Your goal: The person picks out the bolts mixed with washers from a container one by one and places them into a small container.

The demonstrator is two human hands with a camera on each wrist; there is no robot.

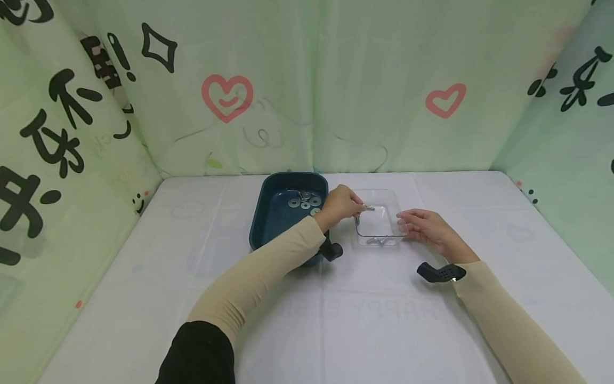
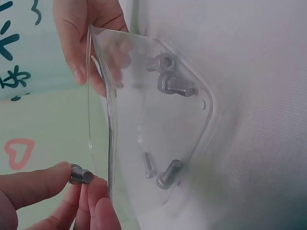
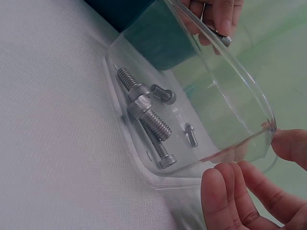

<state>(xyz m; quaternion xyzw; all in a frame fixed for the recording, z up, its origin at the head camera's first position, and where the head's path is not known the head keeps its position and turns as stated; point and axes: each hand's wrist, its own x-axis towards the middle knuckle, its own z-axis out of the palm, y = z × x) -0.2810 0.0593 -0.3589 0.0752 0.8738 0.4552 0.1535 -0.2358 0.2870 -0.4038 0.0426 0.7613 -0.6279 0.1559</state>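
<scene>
My left hand pinches a short metal bolt between thumb and fingertips, over the left part of a clear plastic box. At the box's right side, my right hand holds the wall near a corner, thumb by the rim and fingers against the outside. Several socket-head bolts of different sizes lie on the box floor. Left of the box stands a dark blue tray; flat washers lie in it, and my left forearm crosses over its near right part.
A white cloth covers the table. Pale green curtains with printed hearts and lettering stand behind it and at both sides. Black wrist cameras sit on the left wrist and right wrist.
</scene>
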